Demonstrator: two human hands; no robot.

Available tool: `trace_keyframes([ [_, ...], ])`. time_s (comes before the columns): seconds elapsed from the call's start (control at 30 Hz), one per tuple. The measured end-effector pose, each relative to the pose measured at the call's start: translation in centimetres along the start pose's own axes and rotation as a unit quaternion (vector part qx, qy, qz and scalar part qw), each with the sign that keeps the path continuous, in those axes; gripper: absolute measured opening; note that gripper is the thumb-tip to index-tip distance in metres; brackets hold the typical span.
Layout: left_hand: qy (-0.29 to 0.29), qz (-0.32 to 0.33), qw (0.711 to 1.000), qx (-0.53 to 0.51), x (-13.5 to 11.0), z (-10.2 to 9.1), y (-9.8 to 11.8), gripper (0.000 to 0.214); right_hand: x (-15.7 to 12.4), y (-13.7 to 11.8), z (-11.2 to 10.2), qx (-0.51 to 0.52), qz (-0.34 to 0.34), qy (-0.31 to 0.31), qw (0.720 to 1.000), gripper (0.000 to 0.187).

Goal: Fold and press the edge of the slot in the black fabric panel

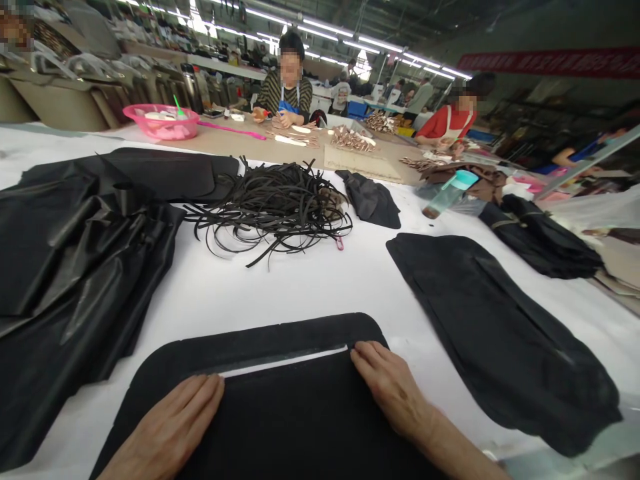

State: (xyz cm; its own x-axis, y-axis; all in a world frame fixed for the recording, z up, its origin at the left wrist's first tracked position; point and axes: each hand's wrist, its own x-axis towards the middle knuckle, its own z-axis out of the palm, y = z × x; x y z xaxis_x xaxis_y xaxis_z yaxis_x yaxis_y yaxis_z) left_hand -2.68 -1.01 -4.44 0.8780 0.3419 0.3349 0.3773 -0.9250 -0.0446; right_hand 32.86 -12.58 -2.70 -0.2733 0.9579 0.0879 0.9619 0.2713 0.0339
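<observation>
A large black sheet panel with rounded corners lies on the white tabletop in front of me. Along its upper part runs a long narrow slot with a thin white strip showing; I cannot tell whether that is tape or the table beneath. My left hand rests flat on the panel, fingers stretched out, their tips at the slot's left end. At the right end, my right hand lies with its fingertips on the panel, fingers extended and close together. Both thumbs are hidden.
Beyond the panel sits a tangled heap of black strips. Black sheet material is draped at left; stacked black pieces lie at right. A bottle and a pink basin stand farther back, where co-workers sit across the table.
</observation>
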Motion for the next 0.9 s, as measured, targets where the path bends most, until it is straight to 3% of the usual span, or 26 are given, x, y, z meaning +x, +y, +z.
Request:
trace_keyframes([
  [0.1, 0.006, 0.004, 1.000, 0.002, 0.2, -0.2, 0.0, 0.061, 0.1, -0.4, -0.3, 0.003, 0.029, -0.009, 1.000, 0.040],
  [0.27, -0.025, 0.016, 0.999, 0.013, 0.3, -0.8, 0.0, 0.054, -0.4, -0.1, 0.1, -0.019, -0.014, -0.022, 0.999, 0.044],
  [0.53, -0.166, -0.014, 0.986, -0.006, 1.4, -3.0, 1.0, 0.044, -1.5, 0.8, 1.8, -0.098, -0.063, 0.098, 0.988, 0.051],
  [0.73, -0.101, -0.074, 0.986, -0.110, 0.0, -3.5, 0.6, 0.031, -0.3, -0.8, 0.9, -0.123, -0.025, 0.117, 0.985, 0.032],
  [0.9, 0.031, -0.168, 0.968, -0.184, -1.0, -2.2, 0.6, 0.030, 4.9, -7.1, -1.0, 0.009, -0.053, 0.127, 0.990, 0.027],
])
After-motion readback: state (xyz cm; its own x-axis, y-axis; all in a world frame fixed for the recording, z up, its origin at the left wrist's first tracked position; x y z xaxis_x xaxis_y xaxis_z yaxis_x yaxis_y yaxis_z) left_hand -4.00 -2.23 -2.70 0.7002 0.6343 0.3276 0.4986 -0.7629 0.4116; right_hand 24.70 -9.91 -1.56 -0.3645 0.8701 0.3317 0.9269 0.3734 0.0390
